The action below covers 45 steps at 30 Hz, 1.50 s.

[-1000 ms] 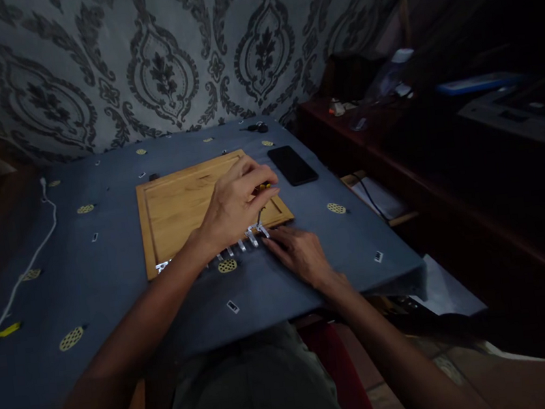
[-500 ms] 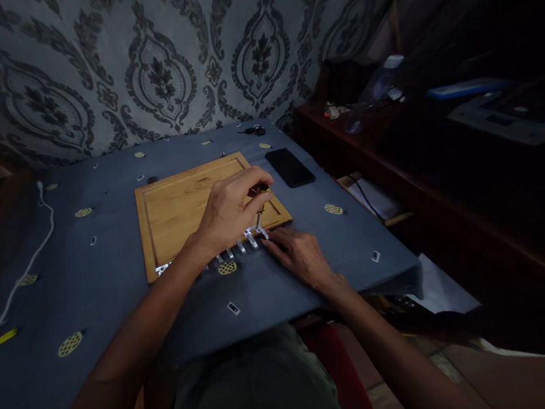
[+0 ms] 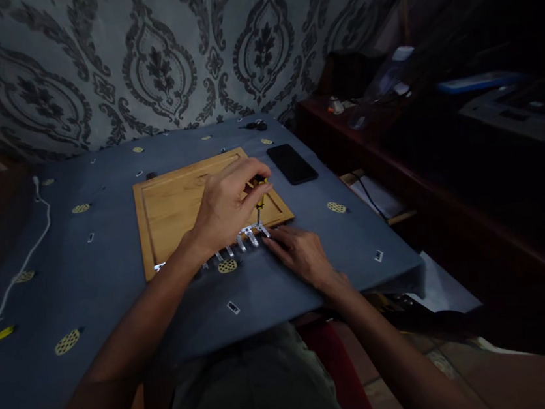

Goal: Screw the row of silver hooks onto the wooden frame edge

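- Two hands: the left hand (image 3: 228, 203) and the right hand (image 3: 302, 253).
- One screwdriver (image 3: 260, 200), yellow and black, pinched upright between the left hand's thumb and fingers, tip down on the rail near its right-hand end.
- One metal hook rail (image 3: 251, 238) along the near edge of one wooden board (image 3: 169, 203); six hooks show, and the left forearm covers part of it.
- The screwdriver's tip lies at four o'clock from the left hand, the visible hooks at about six.
- From the right hand, the rail's end is at ten o'clock, just beside the fingertips; whether they grip it, I cannot tell.
- One dark phone (image 3: 292, 164), at two o'clock from the left hand.
- One white cable (image 3: 27, 254), far off at nine o'clock.
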Each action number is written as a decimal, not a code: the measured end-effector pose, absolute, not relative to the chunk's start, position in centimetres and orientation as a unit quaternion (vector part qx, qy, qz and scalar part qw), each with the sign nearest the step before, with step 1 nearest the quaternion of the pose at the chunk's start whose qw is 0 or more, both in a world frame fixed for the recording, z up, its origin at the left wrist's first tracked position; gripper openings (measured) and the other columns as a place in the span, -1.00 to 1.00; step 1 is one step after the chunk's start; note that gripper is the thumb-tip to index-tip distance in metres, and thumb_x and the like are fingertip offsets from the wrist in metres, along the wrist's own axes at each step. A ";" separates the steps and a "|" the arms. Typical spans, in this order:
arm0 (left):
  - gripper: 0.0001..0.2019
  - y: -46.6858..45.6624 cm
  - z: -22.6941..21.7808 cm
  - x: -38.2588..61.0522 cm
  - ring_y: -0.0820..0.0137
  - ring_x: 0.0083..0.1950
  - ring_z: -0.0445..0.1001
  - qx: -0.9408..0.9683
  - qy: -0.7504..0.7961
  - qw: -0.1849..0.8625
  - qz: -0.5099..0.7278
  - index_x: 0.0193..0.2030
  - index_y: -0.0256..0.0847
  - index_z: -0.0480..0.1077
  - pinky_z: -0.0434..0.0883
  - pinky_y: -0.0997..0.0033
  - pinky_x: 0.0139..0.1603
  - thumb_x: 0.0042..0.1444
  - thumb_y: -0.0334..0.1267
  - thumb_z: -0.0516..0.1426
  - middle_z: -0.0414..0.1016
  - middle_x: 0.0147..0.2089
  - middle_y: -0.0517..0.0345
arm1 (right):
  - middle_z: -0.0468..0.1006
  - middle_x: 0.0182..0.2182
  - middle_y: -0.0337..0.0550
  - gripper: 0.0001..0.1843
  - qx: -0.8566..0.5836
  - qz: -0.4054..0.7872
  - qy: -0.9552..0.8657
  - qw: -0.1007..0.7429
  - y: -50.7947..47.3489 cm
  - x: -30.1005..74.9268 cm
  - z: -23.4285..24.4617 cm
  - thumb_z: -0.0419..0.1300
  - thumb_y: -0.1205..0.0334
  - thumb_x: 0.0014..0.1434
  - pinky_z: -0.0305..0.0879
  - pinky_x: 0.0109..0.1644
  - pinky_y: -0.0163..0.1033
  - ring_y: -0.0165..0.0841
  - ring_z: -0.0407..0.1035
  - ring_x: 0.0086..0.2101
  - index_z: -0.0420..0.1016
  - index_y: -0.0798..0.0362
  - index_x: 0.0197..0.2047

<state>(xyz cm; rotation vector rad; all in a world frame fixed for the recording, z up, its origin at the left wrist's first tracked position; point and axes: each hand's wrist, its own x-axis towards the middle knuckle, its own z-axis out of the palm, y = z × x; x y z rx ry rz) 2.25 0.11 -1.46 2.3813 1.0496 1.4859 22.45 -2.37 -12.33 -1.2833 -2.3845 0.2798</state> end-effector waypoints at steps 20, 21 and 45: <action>-0.93 0.2 -1.9 2.3 0.42 -0.17 0.59 0.816 0.348 0.052 0.458 -0.15 -0.27 0.49 0.55 0.41 -0.09 0.26 -0.47 0.22 0.62 -0.17 0.11 | 0.71 -0.27 -0.03 -0.60 -0.461 0.096 -0.857 0.207 -2.3 22.5 -12.4 0.03 0.07 0.49 0.31 -0.28 -0.25 -0.23 0.59 -0.28 0.64 0.02 0.07; -0.93 0.2 -1.9 2.3 0.42 -0.17 0.60 0.817 0.349 0.055 0.455 -0.15 -0.26 0.49 0.55 0.40 -0.08 0.26 -0.47 0.22 0.62 -0.17 0.11 | 0.70 -0.27 -0.04 -0.61 -0.461 0.096 -0.857 0.208 -2.3 22.4 -12.4 0.03 0.07 0.48 0.31 -0.29 -0.26 -0.24 0.59 -0.29 0.65 0.02 0.06; -0.85 0.2 -1.6 2.3 0.44 -0.17 0.61 0.815 0.346 0.123 0.448 -0.14 -0.25 0.52 0.53 0.45 -0.08 0.24 -0.52 0.18 0.65 -0.17 0.13 | 0.71 -0.23 -0.03 -0.61 -0.462 0.097 -0.857 0.209 -2.3 22.4 -12.7 0.04 0.07 0.48 0.32 -0.26 -0.25 -0.21 0.60 -0.24 0.64 0.01 0.07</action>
